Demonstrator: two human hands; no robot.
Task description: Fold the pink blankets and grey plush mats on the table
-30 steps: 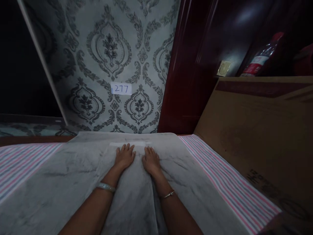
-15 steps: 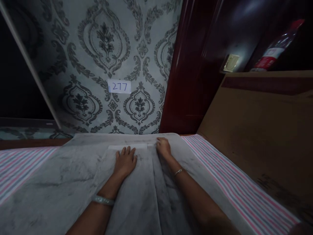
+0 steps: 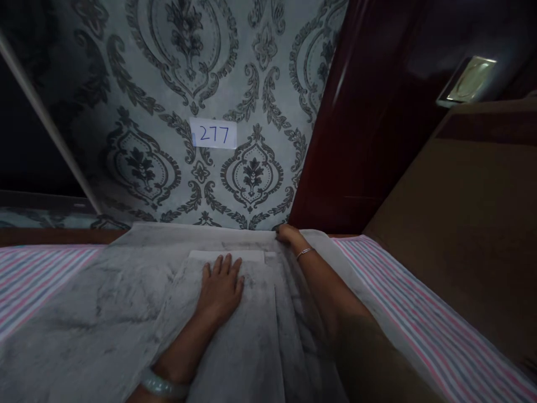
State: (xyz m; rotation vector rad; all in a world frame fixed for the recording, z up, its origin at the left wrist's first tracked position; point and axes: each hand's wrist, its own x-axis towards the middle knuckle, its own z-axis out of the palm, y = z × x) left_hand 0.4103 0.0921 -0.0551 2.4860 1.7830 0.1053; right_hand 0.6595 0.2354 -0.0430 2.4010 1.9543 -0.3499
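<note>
The right hand has moved. A second ago both hands lay side by side on the folded part of the grey cloth. Now the right hand has slid away to the far edge of the cloth, close to the patterned wall, and its fingers curl around that edge. It looks like it is pinching the cloth there (the fingertips are partly hidden, so how tight the hold is I cannot tell). The left hand has stayed put. It lies open and flat, palm down, pressing on the folded strip in the middle.

So I think one hand keeps the fold down while the other takes hold of the edge, maybe to pull or fold it.

The grey cloth is spread across a striped sheet on the surface. The folded strip is long and thin. Its long side runs from the person out toward the wall, and its short end, with a pale band, points at the wall. A small paper label reading 277 is stuck on the wall above it.
</note>
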